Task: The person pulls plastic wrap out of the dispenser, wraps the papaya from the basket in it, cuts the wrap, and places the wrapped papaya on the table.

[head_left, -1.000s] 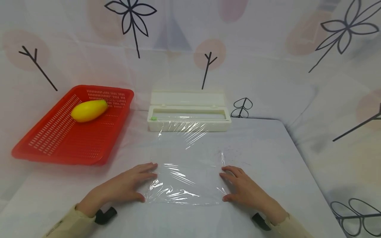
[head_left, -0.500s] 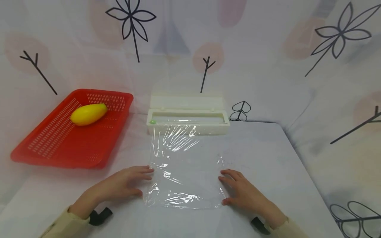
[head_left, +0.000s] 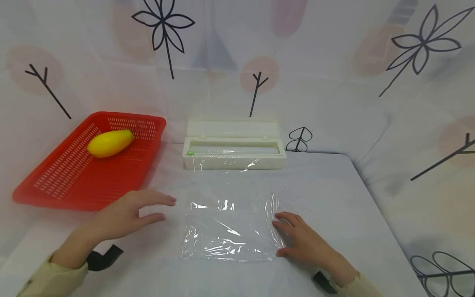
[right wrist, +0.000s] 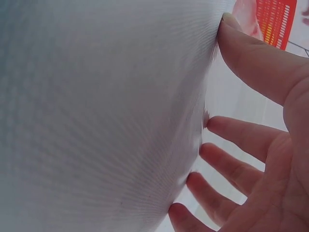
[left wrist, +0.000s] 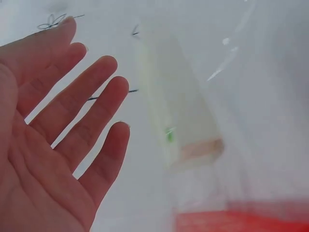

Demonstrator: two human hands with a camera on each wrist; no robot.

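Note:
A sheet of clear cling film [head_left: 228, 231] lies on the white tabletop, stretching forward to the white cling film box [head_left: 235, 162], whose lid stands raised. My right hand [head_left: 306, 239] rests at the film's right edge, fingers spread and fingertips pressing down in the right wrist view. My left hand [head_left: 124, 214] is off the film, over the table between it and the red basket [head_left: 111, 181]. Its palm and extended fingers hold nothing in the left wrist view. In the basket lies a yellow oblong fruit [head_left: 110, 144] with a greenish tip.
A small green piece [head_left: 191, 153] sits at the left end of the box. Behind the table hangs a patterned cloth [head_left: 219, 90] with line-drawn plants. The table's right edge runs diagonally beyond my right hand.
My left hand has left the film's left edge and moved left and forward, toward the basket. My right hand stays in place. Reflections on the film have shifted.

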